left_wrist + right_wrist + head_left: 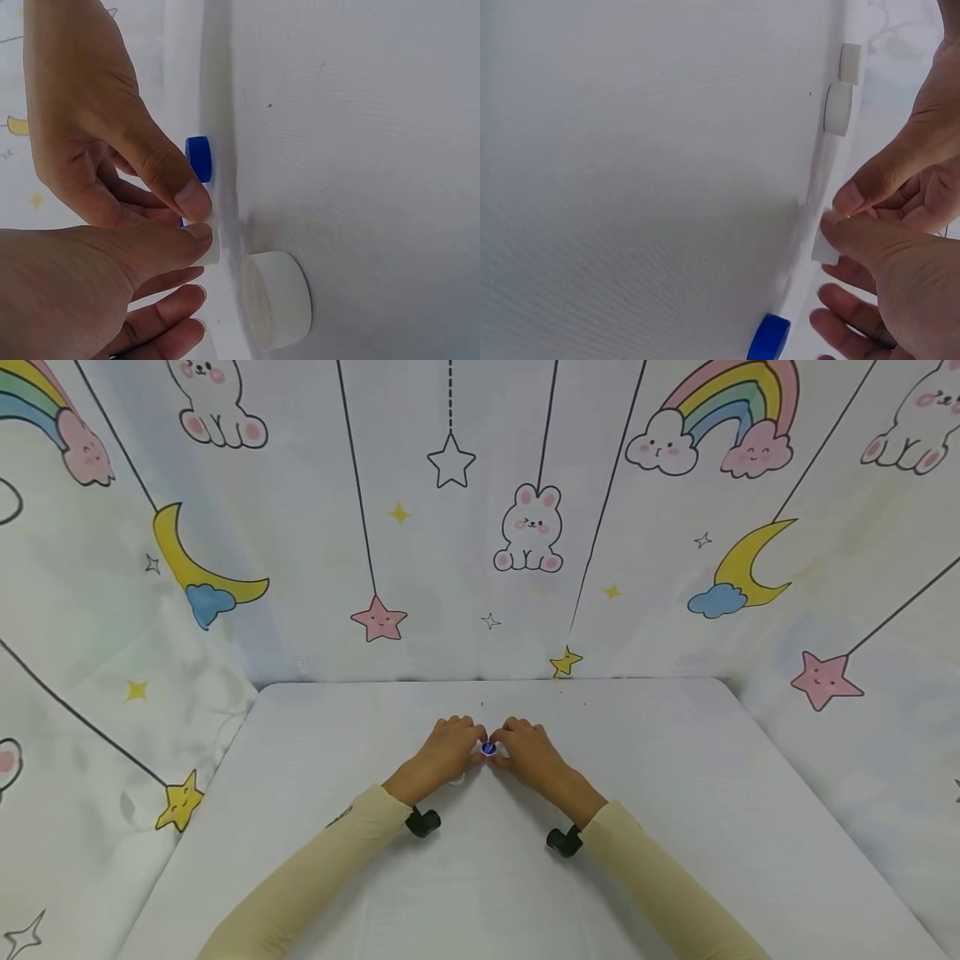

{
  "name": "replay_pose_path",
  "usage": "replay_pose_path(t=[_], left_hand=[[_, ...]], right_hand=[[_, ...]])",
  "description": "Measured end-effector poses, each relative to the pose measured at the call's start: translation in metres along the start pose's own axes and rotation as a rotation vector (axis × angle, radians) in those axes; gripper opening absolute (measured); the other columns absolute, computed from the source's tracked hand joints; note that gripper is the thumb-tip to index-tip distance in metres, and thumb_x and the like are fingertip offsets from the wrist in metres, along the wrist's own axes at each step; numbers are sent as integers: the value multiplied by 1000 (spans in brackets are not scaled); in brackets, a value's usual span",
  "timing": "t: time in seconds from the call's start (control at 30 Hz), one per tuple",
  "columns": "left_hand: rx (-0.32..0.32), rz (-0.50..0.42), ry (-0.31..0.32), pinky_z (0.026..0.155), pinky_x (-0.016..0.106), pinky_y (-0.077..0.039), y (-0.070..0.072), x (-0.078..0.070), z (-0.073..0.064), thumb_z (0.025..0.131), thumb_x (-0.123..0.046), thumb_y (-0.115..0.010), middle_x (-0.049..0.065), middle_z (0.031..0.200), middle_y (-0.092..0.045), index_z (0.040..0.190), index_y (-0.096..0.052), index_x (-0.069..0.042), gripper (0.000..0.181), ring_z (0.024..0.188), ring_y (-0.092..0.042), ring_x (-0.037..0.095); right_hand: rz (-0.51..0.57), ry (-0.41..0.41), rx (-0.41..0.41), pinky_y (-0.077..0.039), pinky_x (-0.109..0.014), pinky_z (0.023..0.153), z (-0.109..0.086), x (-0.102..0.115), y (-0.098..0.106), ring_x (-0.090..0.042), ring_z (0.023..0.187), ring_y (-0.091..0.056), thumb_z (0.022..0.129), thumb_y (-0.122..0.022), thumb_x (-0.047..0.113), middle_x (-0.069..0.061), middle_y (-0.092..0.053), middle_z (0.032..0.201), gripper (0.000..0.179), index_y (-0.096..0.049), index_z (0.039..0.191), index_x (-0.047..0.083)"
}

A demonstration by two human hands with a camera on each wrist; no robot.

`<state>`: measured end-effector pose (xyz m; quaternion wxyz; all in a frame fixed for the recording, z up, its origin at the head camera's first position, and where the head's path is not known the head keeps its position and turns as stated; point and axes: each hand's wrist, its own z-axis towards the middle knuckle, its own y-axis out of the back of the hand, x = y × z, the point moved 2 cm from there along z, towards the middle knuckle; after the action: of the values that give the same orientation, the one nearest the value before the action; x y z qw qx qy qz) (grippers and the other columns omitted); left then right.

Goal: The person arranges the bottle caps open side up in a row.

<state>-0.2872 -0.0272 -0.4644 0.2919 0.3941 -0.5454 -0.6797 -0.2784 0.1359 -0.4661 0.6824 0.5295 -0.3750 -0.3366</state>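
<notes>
Between my two hands is a small round white piece with a blue top (489,748), above the white table. My left hand (450,749) pinches it from the left, thumb and fingertips at its edge. From the other side my right hand (529,753) pinches it too, and the two thumbs almost meet. In the left wrist view the white side of the piece (211,251) shows below the thumbs. A white round block (276,300) lies on the table by my left hand. Near my right hand lies a blue disc (769,337), hidden in the head view.
Two white blocks, a nearer one (838,109) and a smaller one (850,64), stand on the left-hand side in the right wrist view. The white tabletop (480,877) reaches back to a cloth wall (315,527) printed with stars, moons and rabbits.
</notes>
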Motion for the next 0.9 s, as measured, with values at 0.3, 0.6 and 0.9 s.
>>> replay_pose_path(t=[0.3, 0.6, 0.9], left_hand=[[-22, -17, -22, 94, 46, -49, 3, -1, -9, 97, -27, -79, 7, 111, -69, 122, -75, -11, 30, 104, -63, 27], [-42, -38, -44, 92, 45, -48, 7, -2, -19, 96, -27, -81, 6, 108, -68, 120, -75, -12, 29, 100, -61, 26], [-85, -17, -102, 95, 46, -47, 12, -5, -32, 95, -26, -82, 4, 107, -66, 120, -74, -14, 29, 101, -60, 25]], right_hand=[[18, 17, 6, -55, -44, 86, -4, 4, 4, -24, 98, -65, 92, -85, 30, -6, -70, 107, 34, -79, 118, 10], [103, 42, 37, -55, -46, 87, -9, 5, 9, -23, 100, -66, 92, -85, 28, -7, -71, 109, 32, -78, 118, 11], [245, -15, 136, -53, -44, 92, -12, 5, 15, -21, 97, -64, 95, -82, 27, -4, -68, 106, 28, -78, 118, 12]])
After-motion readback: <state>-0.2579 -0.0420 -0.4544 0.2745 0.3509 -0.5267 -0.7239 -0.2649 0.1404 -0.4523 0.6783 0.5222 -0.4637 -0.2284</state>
